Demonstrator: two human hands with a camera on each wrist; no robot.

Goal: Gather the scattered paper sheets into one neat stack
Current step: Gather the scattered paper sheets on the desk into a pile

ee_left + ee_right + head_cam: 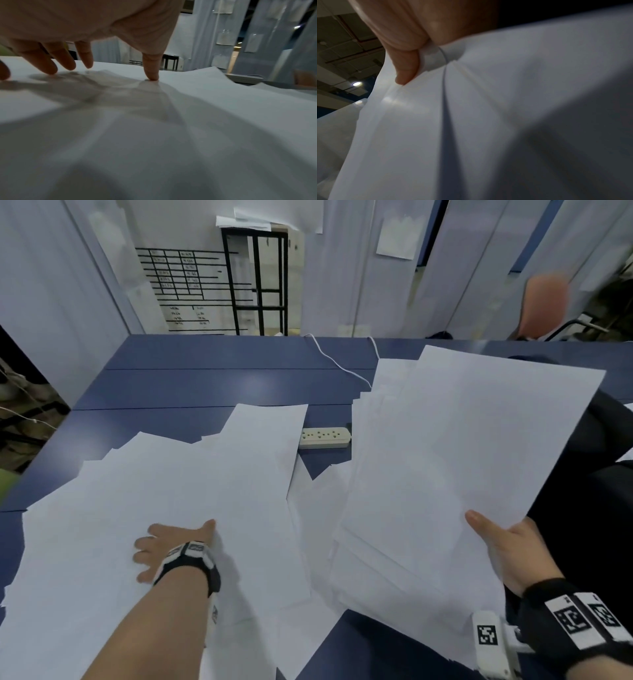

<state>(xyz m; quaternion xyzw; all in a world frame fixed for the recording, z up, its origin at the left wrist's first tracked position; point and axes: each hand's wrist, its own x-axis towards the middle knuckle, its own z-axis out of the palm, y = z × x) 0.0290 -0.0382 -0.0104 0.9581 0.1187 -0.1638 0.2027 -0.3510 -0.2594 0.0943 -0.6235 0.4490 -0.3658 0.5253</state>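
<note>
Several white paper sheets [164, 494] lie overlapping on the left half of the blue table [205, 385]. My left hand [171, 546] rests on them with spread, straight fingers [67, 62], the fingertips pressing the top sheet [171, 121]. My right hand [507, 549] holds a fanned bundle of sheets [462, 460] lifted and tilted above the right side of the table. Its thumb lies on top of the bundle, and the other fingers are hidden beneath. In the right wrist view the thumb [406, 67] pinches the bundle's edge [453, 121].
A white power strip [323, 437] lies on the table between the two paper groups, with a white cable [335, 361] running to the far edge. An orange chair [544, 306] stands at the back right. Something black [589, 508] lies under the right side.
</note>
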